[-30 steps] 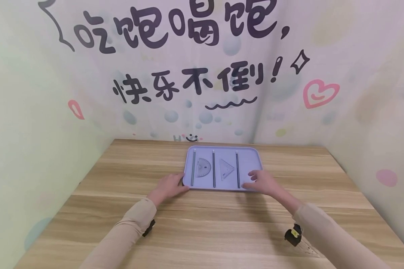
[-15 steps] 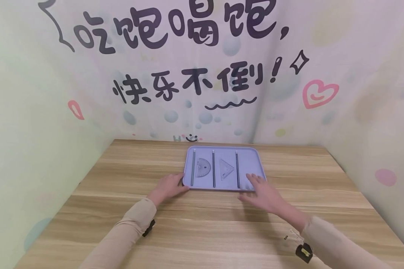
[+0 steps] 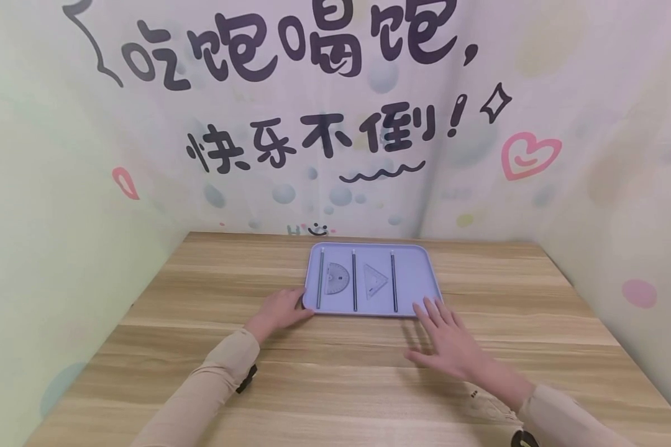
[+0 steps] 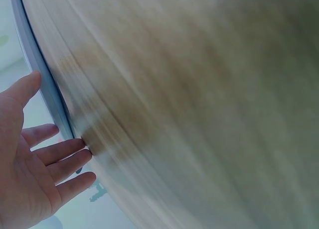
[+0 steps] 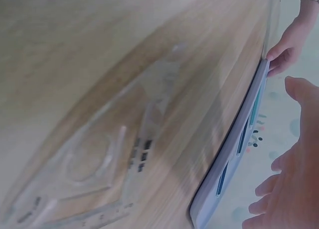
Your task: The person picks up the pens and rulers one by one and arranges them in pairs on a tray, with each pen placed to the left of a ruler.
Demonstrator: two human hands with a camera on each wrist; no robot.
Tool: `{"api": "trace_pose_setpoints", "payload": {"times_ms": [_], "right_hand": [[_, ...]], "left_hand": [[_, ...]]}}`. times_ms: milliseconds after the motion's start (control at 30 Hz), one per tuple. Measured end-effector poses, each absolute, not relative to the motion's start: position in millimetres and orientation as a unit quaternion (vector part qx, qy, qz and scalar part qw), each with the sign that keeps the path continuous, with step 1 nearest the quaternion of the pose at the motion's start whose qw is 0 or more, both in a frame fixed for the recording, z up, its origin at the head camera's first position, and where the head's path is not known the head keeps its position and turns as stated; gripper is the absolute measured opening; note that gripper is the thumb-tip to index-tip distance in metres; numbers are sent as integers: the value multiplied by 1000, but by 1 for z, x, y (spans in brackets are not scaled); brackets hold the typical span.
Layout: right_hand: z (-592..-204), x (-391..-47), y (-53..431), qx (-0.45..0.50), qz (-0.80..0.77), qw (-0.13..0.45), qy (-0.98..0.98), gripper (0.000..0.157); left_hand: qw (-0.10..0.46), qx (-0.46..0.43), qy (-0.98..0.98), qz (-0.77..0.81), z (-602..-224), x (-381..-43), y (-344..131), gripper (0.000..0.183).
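Observation:
A lavender tray [image 3: 416, 273] bears three dark pencils, a clear protractor [image 3: 337, 279] and a clear set square [image 3: 376, 281] between them. My left hand [image 3: 279, 311] rests at the tray's near left corner, its fingers loosely extended against the rim. In the left wrist view these fingers [image 4: 61, 152] are spread apart along the edge. My right hand [image 3: 453, 344] is held over the table by the near right corner, fingers straight and spread, gripping nothing. Another clear set square [image 5: 130, 164] lies on the table below the right hand, large in the right wrist view.
The wooden table [image 3: 335, 385] extends toward me in front of the tray. A printed fabric wall [image 3: 324, 198] stands right behind the tray, with side walls to left and right. A dark wrist device [image 3: 524, 438] sits beneath the right sleeve.
My right hand has drawn back from the tray's right part toward me and to the right, its fingers straightening out. The left hand and the tray have stayed in place.

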State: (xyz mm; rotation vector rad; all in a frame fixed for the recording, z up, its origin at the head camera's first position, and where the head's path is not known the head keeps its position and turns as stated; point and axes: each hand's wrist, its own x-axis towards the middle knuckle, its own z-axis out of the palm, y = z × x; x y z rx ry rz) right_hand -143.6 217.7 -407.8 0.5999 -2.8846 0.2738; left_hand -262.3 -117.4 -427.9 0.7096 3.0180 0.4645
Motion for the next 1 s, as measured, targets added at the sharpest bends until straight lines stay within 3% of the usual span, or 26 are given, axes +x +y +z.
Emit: {"api": "trace_pose_setpoints", "payload": {"times_ms": [367,1000], "right_hand": [[-416,-128,233,208,92,95,-969,87],[-426,-107,260,197,110,50,-973,94]], "left_hand": [[8,224,963,152,-427,-262,-118,52],[6,227,963,147,-427,-261,-116,53]]}}
